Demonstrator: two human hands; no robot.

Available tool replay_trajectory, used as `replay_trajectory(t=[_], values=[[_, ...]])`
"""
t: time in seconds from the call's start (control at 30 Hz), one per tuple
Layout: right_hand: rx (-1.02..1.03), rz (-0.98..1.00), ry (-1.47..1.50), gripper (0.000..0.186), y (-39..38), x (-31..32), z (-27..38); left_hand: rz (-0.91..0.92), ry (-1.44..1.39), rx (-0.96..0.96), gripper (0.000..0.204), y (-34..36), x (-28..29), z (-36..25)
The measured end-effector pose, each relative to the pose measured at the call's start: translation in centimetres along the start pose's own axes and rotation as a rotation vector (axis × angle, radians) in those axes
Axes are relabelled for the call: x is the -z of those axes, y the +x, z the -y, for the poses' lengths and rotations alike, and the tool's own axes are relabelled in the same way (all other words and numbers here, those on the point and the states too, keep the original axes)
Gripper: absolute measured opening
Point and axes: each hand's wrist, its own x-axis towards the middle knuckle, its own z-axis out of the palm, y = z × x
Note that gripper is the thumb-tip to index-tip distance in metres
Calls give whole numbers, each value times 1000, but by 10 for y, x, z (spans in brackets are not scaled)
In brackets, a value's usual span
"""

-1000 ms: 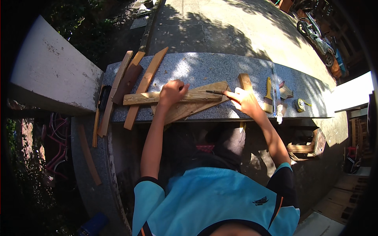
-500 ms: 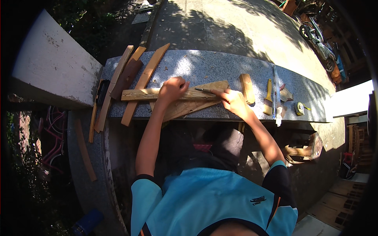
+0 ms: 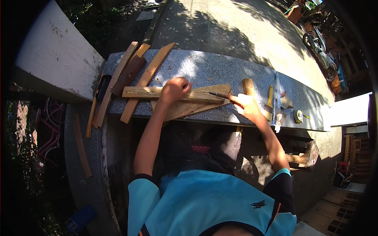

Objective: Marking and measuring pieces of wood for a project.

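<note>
Head — right hand [image 3: 248, 105] grips tool [image 3: 217, 94]; strip [image 3: 151, 71] overhangs counter edge [image 3: 315, 126].

Outdoor woodworking spot: plank [image 3: 199, 96], brush [image 3: 270, 94], tape measure [image 3: 298, 116], concrete yard [image 3: 232, 23].

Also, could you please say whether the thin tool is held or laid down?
Held: the right hand grips the thin tool over the wooden bar.
</note>
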Motion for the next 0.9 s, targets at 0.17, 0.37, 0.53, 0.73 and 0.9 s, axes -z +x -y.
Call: replay_trajectory(t=[0.17, 0.37, 0.53, 0.73, 0.9], values=[[68, 23, 50, 42, 14, -13, -4, -58, 24, -61, 33, -3, -3, 2], [-12, 34, 40, 32, 7, -14, 1, 18, 17, 33, 31, 0, -3, 2], [-14, -21, 110, 23, 19, -11, 4, -68, -21, -30, 30, 2, -4, 9], [-236, 11, 242, 18, -8, 6, 1, -15, 32, 2, 34, 1, -5, 10], [-315, 121, 287, 20, 13, 19, 12, 30, 89, 71, 36, -2, -1, 5]])
